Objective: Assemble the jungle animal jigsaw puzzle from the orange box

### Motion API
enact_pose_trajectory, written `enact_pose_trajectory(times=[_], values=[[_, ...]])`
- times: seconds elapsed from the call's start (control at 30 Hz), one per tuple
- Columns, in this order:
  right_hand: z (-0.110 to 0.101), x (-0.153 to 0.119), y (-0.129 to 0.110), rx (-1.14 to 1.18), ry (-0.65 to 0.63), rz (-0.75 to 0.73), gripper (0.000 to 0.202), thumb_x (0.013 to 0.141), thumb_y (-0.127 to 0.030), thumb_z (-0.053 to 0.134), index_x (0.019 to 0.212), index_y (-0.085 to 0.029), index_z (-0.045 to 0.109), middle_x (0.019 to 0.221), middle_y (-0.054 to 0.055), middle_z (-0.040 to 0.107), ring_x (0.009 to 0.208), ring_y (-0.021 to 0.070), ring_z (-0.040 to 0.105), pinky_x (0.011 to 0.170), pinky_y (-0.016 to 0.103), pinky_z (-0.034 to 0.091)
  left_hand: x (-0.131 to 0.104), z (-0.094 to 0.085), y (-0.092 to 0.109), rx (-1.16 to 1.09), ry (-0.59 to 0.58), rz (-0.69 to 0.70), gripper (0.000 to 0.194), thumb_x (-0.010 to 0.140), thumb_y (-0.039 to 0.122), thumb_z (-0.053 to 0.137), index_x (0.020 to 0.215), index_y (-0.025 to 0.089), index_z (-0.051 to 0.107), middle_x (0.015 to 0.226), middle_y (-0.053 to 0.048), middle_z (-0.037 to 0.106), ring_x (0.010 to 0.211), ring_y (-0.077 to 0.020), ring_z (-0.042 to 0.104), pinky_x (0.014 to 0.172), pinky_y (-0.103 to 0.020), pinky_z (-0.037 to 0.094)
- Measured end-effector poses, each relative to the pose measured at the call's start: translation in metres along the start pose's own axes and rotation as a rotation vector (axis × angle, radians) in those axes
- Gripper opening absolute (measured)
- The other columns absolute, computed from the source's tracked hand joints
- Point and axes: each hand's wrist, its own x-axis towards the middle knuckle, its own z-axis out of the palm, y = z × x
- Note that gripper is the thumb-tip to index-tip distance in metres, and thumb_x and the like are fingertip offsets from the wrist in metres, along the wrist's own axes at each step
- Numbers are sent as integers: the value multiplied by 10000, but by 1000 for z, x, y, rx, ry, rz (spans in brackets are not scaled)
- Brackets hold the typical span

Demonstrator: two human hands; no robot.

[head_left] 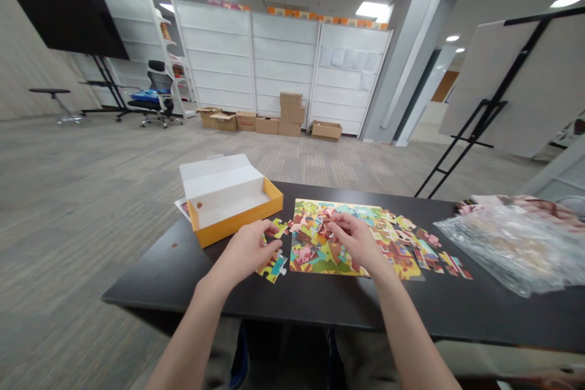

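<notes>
A colourful jigsaw board (pixel 315 265) lies on the black table, with many loose puzzle pieces heaped over it. Above the middle of the pile, the thumb and forefinger of my right hand (pixel 356 241) are pinched on a small reddish puzzle piece (pixel 326 226), partly hidden by the fingers. My left hand (pixel 253 248) is left of the board, palm down, its thumb and forefinger apart. Beside and partly under it lie green and blue puzzle pieces (pixel 275 267). More puzzle pieces (pixel 427 247) spread past the board's right side.
An open yellow box (pixel 237 217) with a white inside stands at the table's left. Clear plastic bags (pixel 512 250) and pinkish cloth (pixel 530 204) lie at the right. The table's (pixel 315 308) front edge runs below my forearms. Cardboard boxes (pixel 290 114) and white shelving (pixel 283 61) stand far behind.
</notes>
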Motion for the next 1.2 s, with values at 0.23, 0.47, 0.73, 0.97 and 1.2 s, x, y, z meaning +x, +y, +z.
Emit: enact_pose_trajectory(times=[0.23, 0.47, 0.73, 0.97, 1.2], values=[[9, -4, -7, 92, -156, -8, 254, 879, -454, 644, 939, -213, 590, 817, 34, 745, 649, 156, 653, 632, 284, 502, 12, 33, 21, -459, 18, 85, 373, 847, 376, 637, 1171, 195, 600, 967, -53, 713, 754, -183, 726, 711, -307, 579], [-2, -7, -11, 69, -100, 7, 264, 886, -443, 632, 1002, -211, 582, 816, 28, 738, 673, 160, 665, 660, 292, 508, 18, 16, 21, -556, 0, 87, 244, 839, 375, 630, 978, 175, 629, 821, -35, 680, 794, -184, 696, 756, -311, 578], [-23, -7, -2, -24, -46, -42, 221, 900, -393, 630, 1028, -213, 642, 904, 58, 752, 856, 212, 712, 746, 327, 536, 3, -7, 12, -223, -330, 110, 310, 880, 432, 519, 889, 183, 704, 777, -18, 674, 697, -162, 603, 632, -251, 467], [-17, -9, -5, -71, -93, -73, 185, 910, -376, 629, 995, -216, 666, 919, 50, 743, 877, 208, 719, 761, 324, 551, 2, -2, 9, -49, -253, 106, 326, 912, 378, 449, 927, 195, 718, 878, -40, 735, 793, -199, 655, 727, -285, 473], [-18, -9, -5, -109, -106, -72, 183, 915, -377, 626, 983, -213, 670, 918, 45, 742, 883, 206, 717, 770, 323, 545, 7, -4, -13, 33, -54, 70, 332, 889, 385, 495, 1077, 219, 712, 1070, -64, 758, 968, -246, 689, 834, -318, 500]])
